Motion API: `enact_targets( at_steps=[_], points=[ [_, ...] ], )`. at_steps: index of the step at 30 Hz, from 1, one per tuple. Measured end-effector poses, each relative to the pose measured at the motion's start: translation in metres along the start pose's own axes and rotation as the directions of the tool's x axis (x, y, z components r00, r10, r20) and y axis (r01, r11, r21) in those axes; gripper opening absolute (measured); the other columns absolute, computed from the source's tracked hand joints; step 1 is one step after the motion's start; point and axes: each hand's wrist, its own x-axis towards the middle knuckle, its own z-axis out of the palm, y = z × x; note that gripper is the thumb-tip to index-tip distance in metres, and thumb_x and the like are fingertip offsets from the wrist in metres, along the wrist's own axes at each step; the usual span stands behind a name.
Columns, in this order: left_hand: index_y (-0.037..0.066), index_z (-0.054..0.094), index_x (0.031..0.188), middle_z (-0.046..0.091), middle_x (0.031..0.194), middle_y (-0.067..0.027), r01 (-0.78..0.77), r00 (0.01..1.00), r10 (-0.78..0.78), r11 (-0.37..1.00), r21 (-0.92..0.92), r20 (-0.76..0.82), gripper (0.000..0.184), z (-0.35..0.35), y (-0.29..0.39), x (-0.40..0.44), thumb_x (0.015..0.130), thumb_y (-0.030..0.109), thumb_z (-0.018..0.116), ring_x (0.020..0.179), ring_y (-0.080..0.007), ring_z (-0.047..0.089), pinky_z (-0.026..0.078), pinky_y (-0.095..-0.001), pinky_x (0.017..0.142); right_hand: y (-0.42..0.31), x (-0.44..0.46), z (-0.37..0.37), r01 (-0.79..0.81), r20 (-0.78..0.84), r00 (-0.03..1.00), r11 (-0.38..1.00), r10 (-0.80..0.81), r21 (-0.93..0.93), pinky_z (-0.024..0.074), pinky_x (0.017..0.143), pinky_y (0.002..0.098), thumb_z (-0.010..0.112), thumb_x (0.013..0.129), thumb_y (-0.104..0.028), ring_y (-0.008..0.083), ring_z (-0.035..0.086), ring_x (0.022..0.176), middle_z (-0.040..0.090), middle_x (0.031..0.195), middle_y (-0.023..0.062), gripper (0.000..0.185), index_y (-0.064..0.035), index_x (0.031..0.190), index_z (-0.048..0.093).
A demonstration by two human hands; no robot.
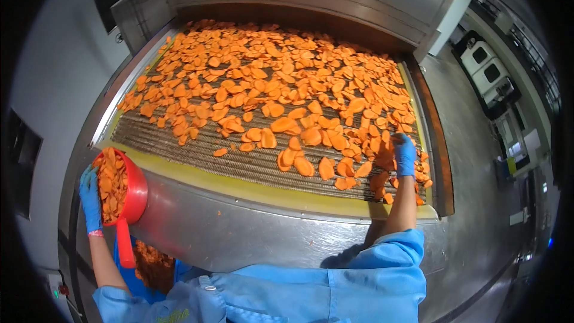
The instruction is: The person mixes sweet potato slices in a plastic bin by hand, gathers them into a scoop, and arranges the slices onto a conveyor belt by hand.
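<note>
Head view: a wide ribbed belt carries flat orange slices, thickly strewn over its far part and thinning to bare ribs at its near left. At the belt's near left corner stands a red scoop, filled with more slices, its handle pointing towards the person. The blue-gloved left hand grips the scoop's rim on the side away from the belt. Above the belt's near right part, the gloved right hand reaches down among the slices, fingers bent; whether it pinches one, I cannot tell. A yellow strip and metal ledge border the belt's near edge; below that, left, sits a blue bin containing orange pieces.
</note>
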Motion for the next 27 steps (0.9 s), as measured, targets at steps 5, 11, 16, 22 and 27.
enact_targets(
  at_steps=[5,11,16,22,27],
  points=[
    [-0.001,0.063,0.117,0.058,0.125,-0.0133,0.038,0.997,-0.042,0.998,-0.054,-0.068,0.030,0.006,0.021,-0.005,0.097,0.019,0.053,0.117,-0.0224,0.054,0.040,-0.0333,0.102,-0.025,-0.011,-0.019,0.071,0.214,0.973,0.779,0.083,-0.623,0.0521,0.072,0.0430,0.061,0.084,-0.012,0.0330,0.066,0.087,0.066,0.109,0.0167,0.065,-0.0297,0.144,0.040],
    [0.003,0.066,0.111,0.060,0.119,-0.0178,-0.104,0.988,0.101,0.994,-0.019,-0.118,0.026,0.010,0.009,-0.007,0.095,0.019,0.054,0.113,-0.0295,0.055,0.040,-0.0368,0.102,-0.090,-0.028,0.033,0.529,-0.097,0.821,0.813,-0.563,-0.243,0.0531,0.072,0.0403,0.064,0.090,-0.019,0.0273,0.065,0.083,0.066,0.112,0.0112,0.039,-0.0214,0.129,0.058],
    [0.005,0.067,0.112,0.063,0.113,-0.0147,-0.053,0.991,0.038,0.991,-0.120,-0.128,0.026,0.014,0.016,-0.003,0.093,0.019,0.056,0.109,-0.0263,0.059,0.043,-0.0337,0.097,-0.304,-0.207,0.048,0.532,0.416,0.634,0.758,-0.652,0.378,0.0494,0.092,0.0323,0.062,0.090,-0.011,0.0176,0.057,0.105,0.059,0.124,0.0042,0.030,-0.0187,0.118,0.066],
    [0.003,0.059,0.123,0.062,0.121,-0.0149,0.068,0.980,-0.147,0.879,-0.471,-0.134,0.034,0.007,0.030,-0.009,0.100,0.024,0.046,0.113,-0.0227,0.057,0.041,-0.0323,0.100,-0.454,-0.340,0.111,0.760,0.277,0.002,0.182,-0.961,0.625,0.0441,0.100,0.0410,0.073,0.081,-0.027,0.0349,0.052,0.119,0.050,0.136,0.0139,0.060,-0.0206,0.137,0.050],
    [0.005,0.042,0.142,0.047,0.140,-0.0177,0.206,0.955,-0.296,0.627,-0.751,0.015,0.064,-0.008,0.036,-0.011,0.101,0.052,0.029,0.133,-0.0262,0.041,0.029,-0.0356,0.111,-0.544,-0.417,0.185,0.787,0.374,-0.235,0.050,-0.897,0.615,0.0351,0.106,0.0545,0.077,0.071,-0.047,0.0442,0.032,0.135,0.031,0.149,0.0172,0.087,-0.0252,0.145,0.036]
  ],
)
